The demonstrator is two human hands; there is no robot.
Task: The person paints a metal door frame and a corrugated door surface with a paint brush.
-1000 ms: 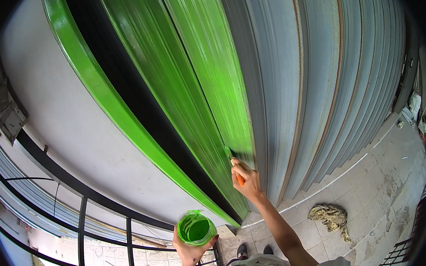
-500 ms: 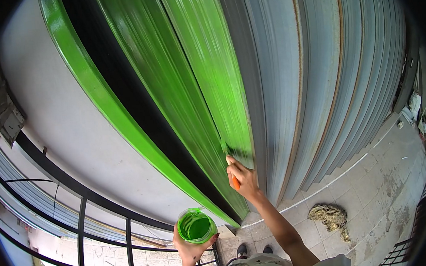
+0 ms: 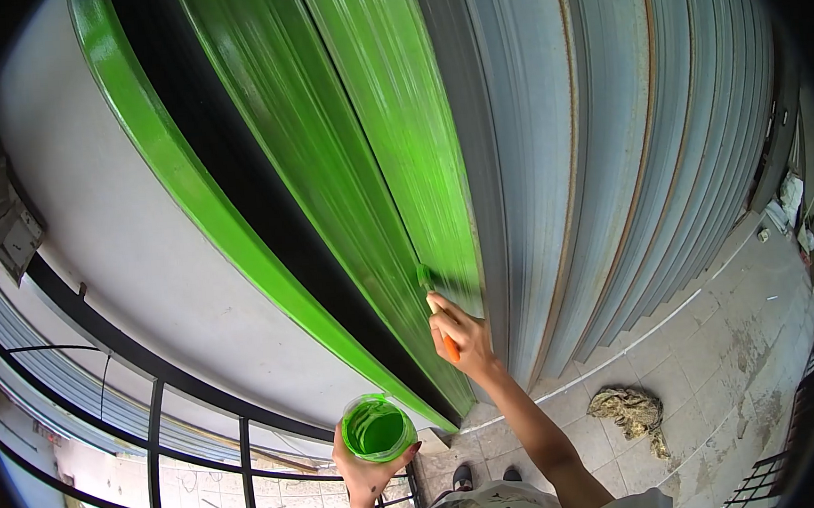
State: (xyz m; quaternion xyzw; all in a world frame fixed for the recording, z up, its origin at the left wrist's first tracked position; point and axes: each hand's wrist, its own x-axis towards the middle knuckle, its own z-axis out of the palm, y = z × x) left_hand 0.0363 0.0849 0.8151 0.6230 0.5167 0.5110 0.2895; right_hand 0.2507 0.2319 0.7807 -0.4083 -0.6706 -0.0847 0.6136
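My right hand [image 3: 464, 339] is closed around a paintbrush [image 3: 448, 332] with an orange-tipped handle. The brush's green bristles [image 3: 424, 274] touch a ribbed metal panel [image 3: 407, 122], which is bright green above and thinly coated lower down. My left hand [image 3: 371, 475] grips a clear tub of green paint [image 3: 379, 430], open at the top and tilted toward me. To the left of the painted ribs runs a black strip [image 3: 262, 198], then a glossy green edge strip [image 3: 196, 207].
Bare grey ribbed panels [image 3: 606, 127] extend to the right. A white wall [image 3: 139, 207] and a black metal railing [image 3: 155, 432] lie on the left. On the tiled floor [image 3: 570, 422] rests a crumpled, stained cloth [image 3: 629, 416], right of my feet.
The brush tip has shifted slightly left on the panel, and my right hand has moved a little with it. My left hand and the paint tub are almost where they were.
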